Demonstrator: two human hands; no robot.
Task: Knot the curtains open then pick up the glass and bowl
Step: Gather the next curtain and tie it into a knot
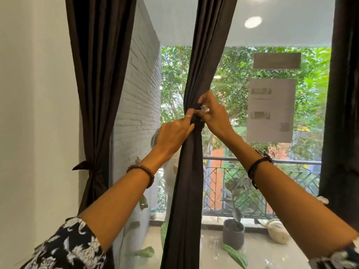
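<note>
A large window (242, 84) fills the centre and right of the frame, with a white interior wall (35, 113) along the left edge. Beyond the glass are a grey brick wall (139, 90), green foliage and a metal balcony railing (233, 183). Three dark curtains hang at the window. The left curtain (97, 74) is already gathered by a tie (85, 166) at lower left. The right curtain (343, 94) runs down the right edge of the frame. The middle curtain (194, 171) hangs at frame centre and is cinched into a narrow waist at mid-height, partly blocking the view of the balcony. Two paper sheets (272, 109) are stuck on the glass at upper right. A dark plant pot (233, 233) and a pale watering can (277, 232) stand on the balcony floor at lower right. The left hand (172, 133) grips the cinched waist, fingers curled on the fabric. The right hand (213, 113) pinches the fabric at the same point from the right. A bracelet is worn on each wrist.
</note>
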